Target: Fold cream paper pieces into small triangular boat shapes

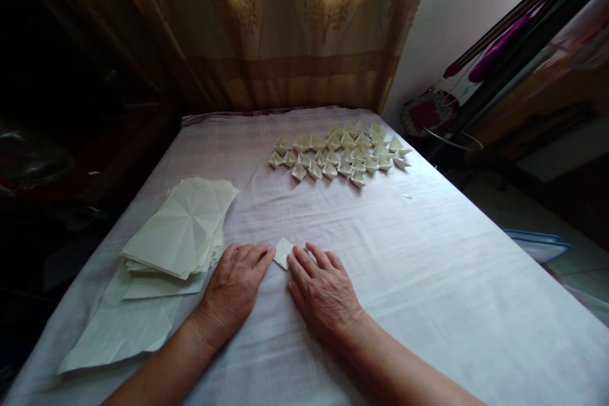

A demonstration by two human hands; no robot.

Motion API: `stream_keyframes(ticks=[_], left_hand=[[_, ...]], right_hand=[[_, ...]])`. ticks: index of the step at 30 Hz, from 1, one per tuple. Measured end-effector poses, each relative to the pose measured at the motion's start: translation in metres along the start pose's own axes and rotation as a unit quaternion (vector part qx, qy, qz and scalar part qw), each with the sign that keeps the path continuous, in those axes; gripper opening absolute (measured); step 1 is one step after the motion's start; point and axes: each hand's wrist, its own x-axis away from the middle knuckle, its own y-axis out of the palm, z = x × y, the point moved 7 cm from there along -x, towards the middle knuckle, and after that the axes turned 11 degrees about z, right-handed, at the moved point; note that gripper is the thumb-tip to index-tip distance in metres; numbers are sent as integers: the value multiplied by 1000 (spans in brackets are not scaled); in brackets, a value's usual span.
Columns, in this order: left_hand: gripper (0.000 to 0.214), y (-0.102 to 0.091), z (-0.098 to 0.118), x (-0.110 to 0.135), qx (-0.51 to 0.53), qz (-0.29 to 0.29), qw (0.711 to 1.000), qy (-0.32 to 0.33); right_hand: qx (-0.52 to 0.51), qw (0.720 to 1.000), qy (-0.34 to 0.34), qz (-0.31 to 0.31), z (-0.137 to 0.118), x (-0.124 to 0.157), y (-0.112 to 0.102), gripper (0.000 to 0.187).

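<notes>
A small folded paper square (283,253) lies on the cloth between my hands, turned so that one corner points away from me. My left hand (240,282) rests on the cloth with its fingers stretched forward, and its fingertips touch the paper's left corner. From the other side, my right hand (323,288) lies flat with its fingers apart, the fingertips on the paper's right edge. Neither hand grips the paper. Beside my left hand is a stack of creased paper sheets (181,228), with loose sheets (126,323) under its near end.
Several folded paper boat-like pieces (333,155) stand in rows at the far right of the cloth-covered table (404,304). A tiny paper scrap (407,196) lies nearer. Behind the table hangs a gold curtain (295,25). A round patterned bag (428,114) is beyond the right edge.
</notes>
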Motion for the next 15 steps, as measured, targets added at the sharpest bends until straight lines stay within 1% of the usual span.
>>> stream_keyframes(ticks=[4, 8, 11, 13, 15], left_hand=[[47, -3, 0, 3, -6, 0, 1000, -2], [41, -2, 0, -8, -11, -17, 1000, -13], [35, -2, -3, -15, 16, -29, 999, -29], [32, -2, -5, -15, 38, -24, 998, -43], [30, -2, -6, -14, 55, -8, 997, -55]], right_hand=[[-4, 1000, -2, 7, 0, 0, 0, 37], [-23, 1000, 1, 11, 2, -4, -4, 34], [-50, 999, 11, 13, 6, -9, -8, 28], [-70, 997, 17, 16, 9, -12, -10, 27], [-89, 995, 24, 24, 12, -13, -11, 28]])
